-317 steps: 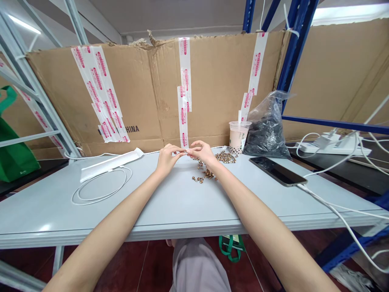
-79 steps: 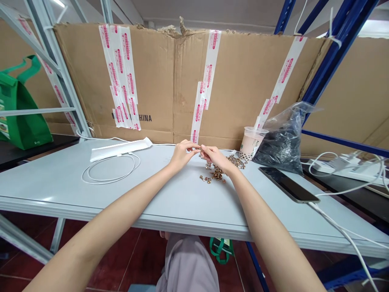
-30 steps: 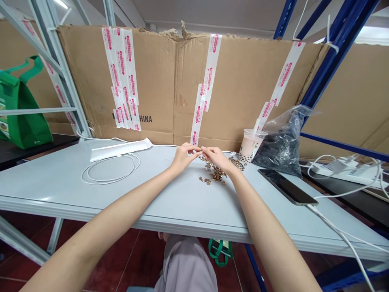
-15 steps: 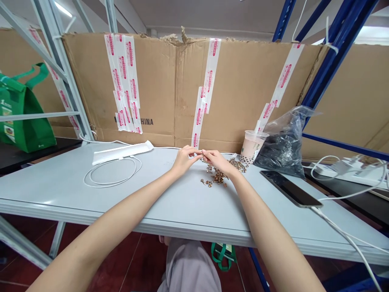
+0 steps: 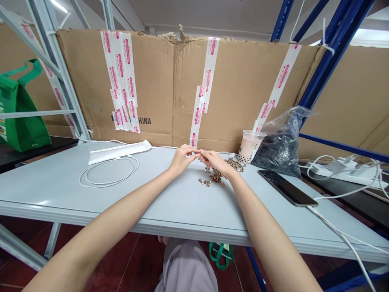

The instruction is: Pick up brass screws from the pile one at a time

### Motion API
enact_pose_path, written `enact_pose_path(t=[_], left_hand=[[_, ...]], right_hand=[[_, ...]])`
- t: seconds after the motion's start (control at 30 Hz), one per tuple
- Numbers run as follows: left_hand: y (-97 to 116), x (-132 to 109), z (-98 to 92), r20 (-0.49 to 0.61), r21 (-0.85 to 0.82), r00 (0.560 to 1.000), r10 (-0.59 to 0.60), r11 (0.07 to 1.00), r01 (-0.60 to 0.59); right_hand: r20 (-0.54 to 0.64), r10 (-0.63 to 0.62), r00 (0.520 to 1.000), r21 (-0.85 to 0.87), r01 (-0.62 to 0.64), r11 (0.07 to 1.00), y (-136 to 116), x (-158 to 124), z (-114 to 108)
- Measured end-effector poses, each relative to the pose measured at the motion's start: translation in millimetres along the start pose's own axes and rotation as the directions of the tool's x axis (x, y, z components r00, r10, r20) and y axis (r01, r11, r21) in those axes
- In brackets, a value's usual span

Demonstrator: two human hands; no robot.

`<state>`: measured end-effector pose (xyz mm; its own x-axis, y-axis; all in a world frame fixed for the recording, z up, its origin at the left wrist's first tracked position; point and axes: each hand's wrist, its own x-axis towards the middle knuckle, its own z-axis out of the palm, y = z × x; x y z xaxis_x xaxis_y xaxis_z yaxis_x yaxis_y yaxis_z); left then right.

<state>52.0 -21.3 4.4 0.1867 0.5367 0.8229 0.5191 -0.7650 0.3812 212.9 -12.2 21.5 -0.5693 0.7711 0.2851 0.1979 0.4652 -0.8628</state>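
Note:
Above the middle of the grey tabletop [image 5: 115, 198], my left hand [image 5: 182, 158] and my right hand [image 5: 214, 159] meet at their fingertips. Both are closed in a pinch around a small brass-coloured metal piece, mostly covered by the fingers; its exact shape is too small to make out. Beneath and beside my right hand lies a loose pile of small brass-coloured screws [image 5: 217, 176], partly hidden by that hand and wrist. A few stray screws [image 5: 207, 183] rest at the pile's near side.
Right of the pile stand a bubble tea cup [image 5: 247, 148] and a clear bag of dark contents [image 5: 278, 150]. A phone [image 5: 287, 188] lies nearer, with white cables. At left are a white paper strip [image 5: 120, 152] and a coiled cable [image 5: 111, 184]. Cardboard [image 5: 154, 81] walls the back.
The whole view has shifted slightly. My hands stay pinched together in nearly the same place over the table, with only small finger movement. The pile looks the same.

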Motion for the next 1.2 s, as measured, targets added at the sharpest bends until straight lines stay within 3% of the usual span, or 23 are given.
enact_pose_path(t=[0.47,0.63,0.7,0.8,0.87,0.93,1.0,1.07,1.13,1.2], left_hand=[[-1.4,-1.4,0.7,0.034,0.068,0.999,0.032,0.997,-0.034],[-5.1,-1.2,0.4,0.182,0.089,0.983,-0.008,0.996,-0.008],[-10.1,-1.5,-1.6,0.244,0.123,0.969,-0.036,0.992,0.006],[-22.9,-2.1,-9.6,0.341,0.245,0.935,-0.095,0.969,0.010],[-33.6,-2.2,-18.0,0.415,0.354,0.896,-0.158,0.935,0.001],[-44.0,-2.0,-27.7,0.450,0.465,0.864,-0.225,0.885,-0.012],[-52.4,-1.3,-37.2,0.442,0.559,0.843,-0.305,0.829,0.007],[-58.3,-0.3,-45.0,0.426,0.613,0.826,-0.370,0.789,0.037],[-62.1,0.4,-50.2,0.414,0.633,0.812,-0.411,0.772,0.068],[-64.1,0.5,-52.3,0.412,0.624,0.801,-0.435,0.775,0.099]], right_hand=[[-0.019,-0.054,0.998,-0.152,0.051,0.987,4.7,0.7,-1.8],[0.015,0.001,1.000,-0.316,0.004,0.949,3.7,-1.8,-11.8],[-0.018,0.056,0.998,-0.475,-0.058,0.878,7.2,-3.0,-15.9],[-0.111,0.158,0.981,-0.739,-0.188,0.647,14.2,-5.1,-19.8],[-0.140,0.204,0.969,-0.825,-0.228,0.518,16.8,-6.6,-20.3],[-0.134,0.199,0.971,-0.855,-0.215,0.473,15.7,-7.6,-19.8],[-0.125,0.145,0.982,-0.852,-0.181,0.491,11.2,-7.6,-18.7],[-0.079,0.099,0.992,-0.809,-0.122,0.575,4.8,-6.9,-17.2],[0.041,0.113,0.993,-0.721,-0.048,0.691,-0.8,-5.7,-15.1],[0.201,0.176,0.964,-0.626,-0.012,0.779,-3.0,-4.7,-12.2]])
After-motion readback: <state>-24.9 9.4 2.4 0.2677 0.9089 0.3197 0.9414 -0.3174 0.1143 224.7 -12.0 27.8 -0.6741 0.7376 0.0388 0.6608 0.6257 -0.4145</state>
